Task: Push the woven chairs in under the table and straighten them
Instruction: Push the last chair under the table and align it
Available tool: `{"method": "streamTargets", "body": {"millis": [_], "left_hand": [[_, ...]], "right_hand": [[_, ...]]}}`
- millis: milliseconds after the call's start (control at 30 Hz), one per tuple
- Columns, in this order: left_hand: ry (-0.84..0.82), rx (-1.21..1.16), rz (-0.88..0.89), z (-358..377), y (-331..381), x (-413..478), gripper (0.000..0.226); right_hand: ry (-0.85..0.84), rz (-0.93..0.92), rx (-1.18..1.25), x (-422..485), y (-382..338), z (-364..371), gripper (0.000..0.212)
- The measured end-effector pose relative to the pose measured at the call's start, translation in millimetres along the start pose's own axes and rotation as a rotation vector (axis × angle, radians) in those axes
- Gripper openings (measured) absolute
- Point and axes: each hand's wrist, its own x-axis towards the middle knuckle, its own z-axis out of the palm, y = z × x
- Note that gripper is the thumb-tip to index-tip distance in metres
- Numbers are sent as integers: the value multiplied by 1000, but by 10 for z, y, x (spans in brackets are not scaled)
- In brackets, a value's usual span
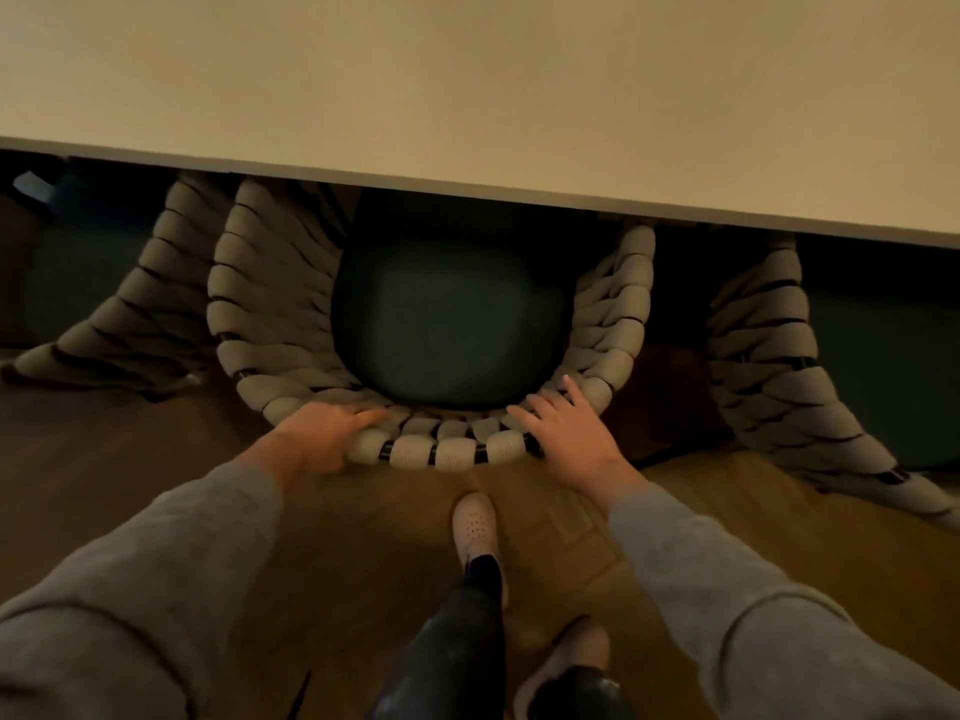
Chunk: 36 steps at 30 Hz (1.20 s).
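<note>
A woven chair (pixel 270 309) with thick pale rope wrapping and a dark green seat cushion (pixel 447 324) stands in front of me, its front part under the beige table (pixel 467 96). My left hand (pixel 324 433) grips the curved back rim at its left side. My right hand (pixel 566 433) lies on the rim at the right with fingers spread flat over the rope. Two more woven chairs flank it: one at the left (pixel 130 314) and one at the right (pixel 779 376), both partly under the table.
The table edge runs across the view, sloping down to the right. Wooden floor (pixel 156 485) lies below. My feet in pale shoes (pixel 475 522) stand just behind the chair's back.
</note>
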Motion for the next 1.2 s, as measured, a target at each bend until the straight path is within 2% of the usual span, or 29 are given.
{"method": "streamTargets", "body": {"millis": [100, 200, 400, 700, 1200], "left_hand": [[31, -1, -11, 49, 52, -6, 63], [54, -21, -25, 65, 139, -44, 58], [33, -8, 15, 279, 453, -277, 52], [7, 36, 46, 579, 958, -507, 54], [122, 18, 51, 75, 843, -109, 52]], "right_hand": [[-67, 82, -20, 50, -75, -84, 40], [-93, 128, -34, -10, -136, -90, 36], [-129, 172, -18, -477, -264, 25, 36], [-163, 215, 38, -1131, -316, 175, 40], [-194, 230, 11, -672, 142, -166, 42]]}}
